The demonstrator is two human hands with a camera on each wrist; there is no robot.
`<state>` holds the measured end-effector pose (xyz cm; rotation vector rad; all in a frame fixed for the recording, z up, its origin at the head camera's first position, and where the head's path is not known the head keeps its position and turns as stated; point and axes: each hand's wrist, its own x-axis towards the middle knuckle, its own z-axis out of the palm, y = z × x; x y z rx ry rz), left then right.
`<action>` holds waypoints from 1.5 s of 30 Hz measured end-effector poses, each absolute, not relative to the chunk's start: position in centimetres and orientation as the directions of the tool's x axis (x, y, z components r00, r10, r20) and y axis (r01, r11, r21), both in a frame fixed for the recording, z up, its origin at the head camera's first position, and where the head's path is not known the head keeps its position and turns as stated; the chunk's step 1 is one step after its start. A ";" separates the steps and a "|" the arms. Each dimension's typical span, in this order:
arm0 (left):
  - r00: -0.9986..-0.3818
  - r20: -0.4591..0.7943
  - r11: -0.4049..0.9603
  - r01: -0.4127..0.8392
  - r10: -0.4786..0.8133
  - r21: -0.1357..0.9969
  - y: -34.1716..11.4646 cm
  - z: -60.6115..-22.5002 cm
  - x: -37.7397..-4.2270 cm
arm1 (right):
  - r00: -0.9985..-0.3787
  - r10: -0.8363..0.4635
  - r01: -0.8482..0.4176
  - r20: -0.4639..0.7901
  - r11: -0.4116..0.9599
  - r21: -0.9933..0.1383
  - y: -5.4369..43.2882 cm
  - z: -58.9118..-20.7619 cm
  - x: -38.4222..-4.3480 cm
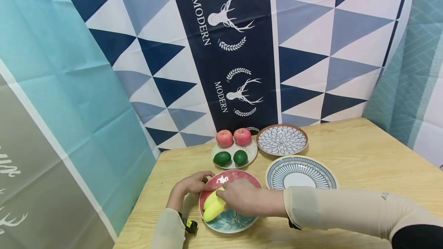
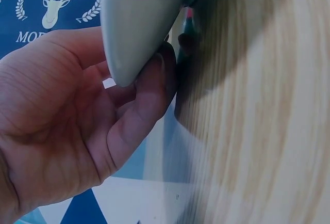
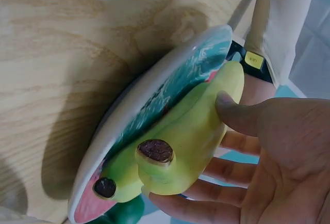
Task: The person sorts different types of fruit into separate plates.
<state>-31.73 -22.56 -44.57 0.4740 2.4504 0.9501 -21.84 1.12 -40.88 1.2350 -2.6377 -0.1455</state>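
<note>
A round plate (image 1: 238, 224), red on one half and teal on the other, stands near the front of the table with two yellow bananas (image 1: 214, 209) over it. My left hand (image 1: 194, 184) holds its left rim. In the left wrist view, fingers curl under the pale plate edge (image 2: 134, 28) and the thumb is partly hidden behind it. Reaching from the right, my right hand (image 1: 242, 195) grips one banana (image 3: 201, 131) between thumb and fingers, its dark stem end showing. The other banana (image 3: 118, 175) lies beside it against the plate.
Behind, a small white plate (image 1: 254, 153) bears two red apples (image 1: 233, 137) and two dark green fruits (image 1: 231, 158). To its right are a brown-rimmed flower-patterned plate (image 1: 282, 139) and a blue-and-white plate (image 1: 301, 170). A patterned cloth (image 1: 304, 57) hangs at the table's back.
</note>
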 end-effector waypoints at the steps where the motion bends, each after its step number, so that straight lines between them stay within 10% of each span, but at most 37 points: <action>1: -0.831 -0.296 0.699 0.147 0.471 0.700 -22.5 -44.6 -31.7 | -0.618 -0.769 -0.746 0.161 0.639 0.188 1.1 -41.0 -21.8; 45: -0.832 -0.308 0.702 0.130 0.462 0.700 -22.5 -45.0 -32.2 | -0.701 -0.681 -0.708 0.211 0.700 -0.095 4.7 -38.7 -22.9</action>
